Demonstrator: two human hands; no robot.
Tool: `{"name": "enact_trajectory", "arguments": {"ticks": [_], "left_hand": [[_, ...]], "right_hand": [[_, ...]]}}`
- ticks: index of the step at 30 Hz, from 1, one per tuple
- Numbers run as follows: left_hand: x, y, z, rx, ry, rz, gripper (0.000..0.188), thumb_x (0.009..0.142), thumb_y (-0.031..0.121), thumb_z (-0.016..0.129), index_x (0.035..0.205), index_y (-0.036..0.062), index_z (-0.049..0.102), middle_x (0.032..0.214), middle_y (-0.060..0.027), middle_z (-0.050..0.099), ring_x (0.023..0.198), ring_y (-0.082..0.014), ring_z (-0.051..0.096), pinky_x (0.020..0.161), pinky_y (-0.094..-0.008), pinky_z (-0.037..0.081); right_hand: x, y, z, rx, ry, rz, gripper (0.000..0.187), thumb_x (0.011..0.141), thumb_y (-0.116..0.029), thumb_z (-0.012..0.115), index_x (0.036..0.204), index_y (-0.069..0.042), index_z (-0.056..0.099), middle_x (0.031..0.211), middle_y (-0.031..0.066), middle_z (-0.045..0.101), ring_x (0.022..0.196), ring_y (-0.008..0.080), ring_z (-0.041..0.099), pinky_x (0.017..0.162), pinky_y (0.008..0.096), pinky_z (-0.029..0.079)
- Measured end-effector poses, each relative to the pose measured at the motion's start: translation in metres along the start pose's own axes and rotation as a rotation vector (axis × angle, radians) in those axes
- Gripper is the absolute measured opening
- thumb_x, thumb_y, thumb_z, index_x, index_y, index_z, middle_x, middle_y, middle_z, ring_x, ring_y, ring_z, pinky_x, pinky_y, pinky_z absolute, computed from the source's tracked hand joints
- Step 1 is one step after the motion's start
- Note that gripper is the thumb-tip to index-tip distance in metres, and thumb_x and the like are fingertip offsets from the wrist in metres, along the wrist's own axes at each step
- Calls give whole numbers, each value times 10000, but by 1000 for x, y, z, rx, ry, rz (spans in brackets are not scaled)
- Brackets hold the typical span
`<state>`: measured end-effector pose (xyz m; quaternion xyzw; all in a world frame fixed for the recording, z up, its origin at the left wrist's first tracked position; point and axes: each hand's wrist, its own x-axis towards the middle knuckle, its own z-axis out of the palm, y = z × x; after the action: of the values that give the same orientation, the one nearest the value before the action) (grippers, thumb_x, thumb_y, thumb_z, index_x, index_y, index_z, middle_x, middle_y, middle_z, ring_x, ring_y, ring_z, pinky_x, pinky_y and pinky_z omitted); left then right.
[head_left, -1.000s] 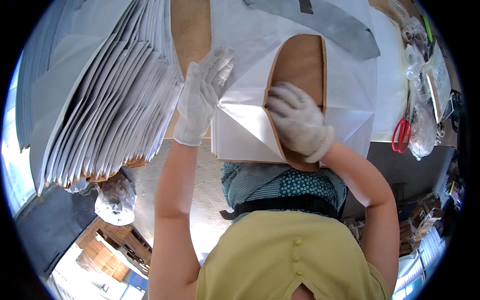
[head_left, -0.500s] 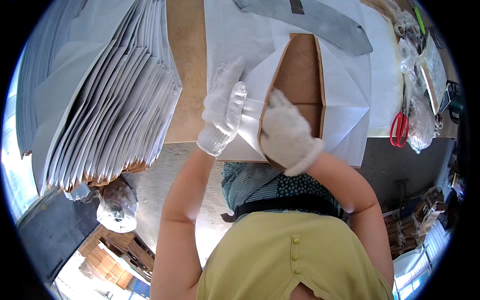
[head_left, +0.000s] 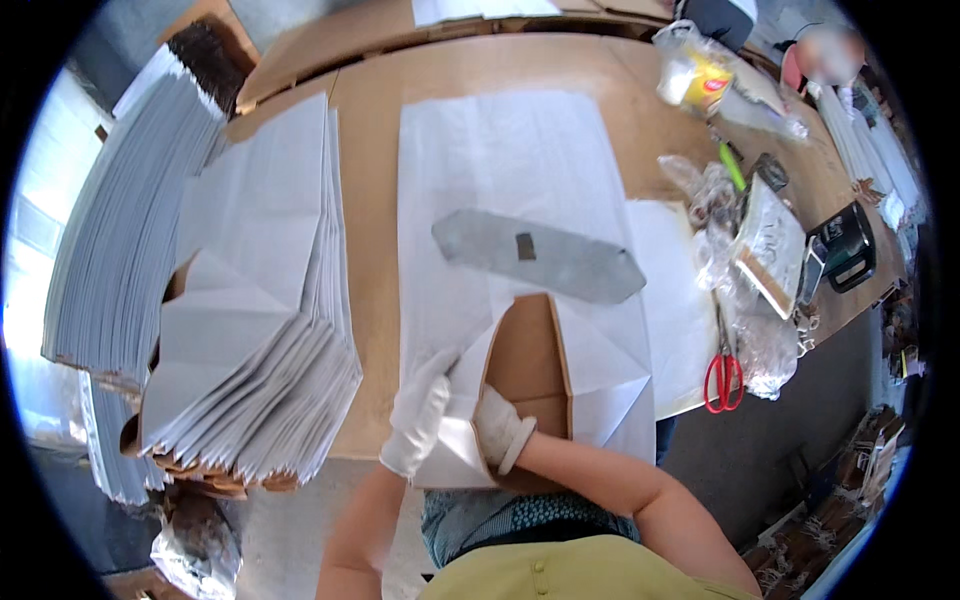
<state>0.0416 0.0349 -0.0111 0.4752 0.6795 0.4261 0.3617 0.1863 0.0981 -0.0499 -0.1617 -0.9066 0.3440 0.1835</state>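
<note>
A large white paper bag (head_left: 510, 150) with a brown inner layer lies on the table before me. Its near end is spread into a pointed opening that shows the brown lining (head_left: 527, 350). My left hand (head_left: 418, 425), in a white knit glove, rests with fingers stretched out on the white paper left of the opening. My right hand (head_left: 503, 428), gloved too, reaches inside the opening against its left wall; its fingers are partly hidden. Across the bag, beyond the opening, lies a flat grey strip (head_left: 580, 265) with a small dark patch.
Stacks of folded white paper bags (head_left: 255, 400) and flat ones (head_left: 130, 230) stand at the left. On the right are red-handled scissors (head_left: 723, 383), crumpled clear plastic (head_left: 765, 345), a white block (head_left: 770, 245) and a black box (head_left: 845, 245). A person (head_left: 825, 60) is at the far right.
The view has tilted up, showing more of the table's far side. My right hand has moved deeper into the bag's opening, toward its left wall. My left hand stays on the left flap.
</note>
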Motion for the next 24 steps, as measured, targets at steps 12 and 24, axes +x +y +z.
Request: {"name": "enact_trajectory", "arguments": {"ticks": [12,24], "left_hand": [[-12,-1,12,257,141,241,788,1073,640,395,1485,-19,528,1422,-263,599,1386,-449,510,1197,-468,356],[-16,-9,16,422,170,254,701,1093,508,439,1494,-63,494,1485,-298,541,1429,-477,466,1202,-497,366]], "right_hand": [[-17,-9,13,347,110,364,463,971,-245,641,1387,-46,603,1369,189,638,1267,342,610,1073,453,499],[-2,-41,-112,42,431,256,514,929,-85,630,1438,-27,576,1469,248,567,1415,448,477,1177,461,414]]}}
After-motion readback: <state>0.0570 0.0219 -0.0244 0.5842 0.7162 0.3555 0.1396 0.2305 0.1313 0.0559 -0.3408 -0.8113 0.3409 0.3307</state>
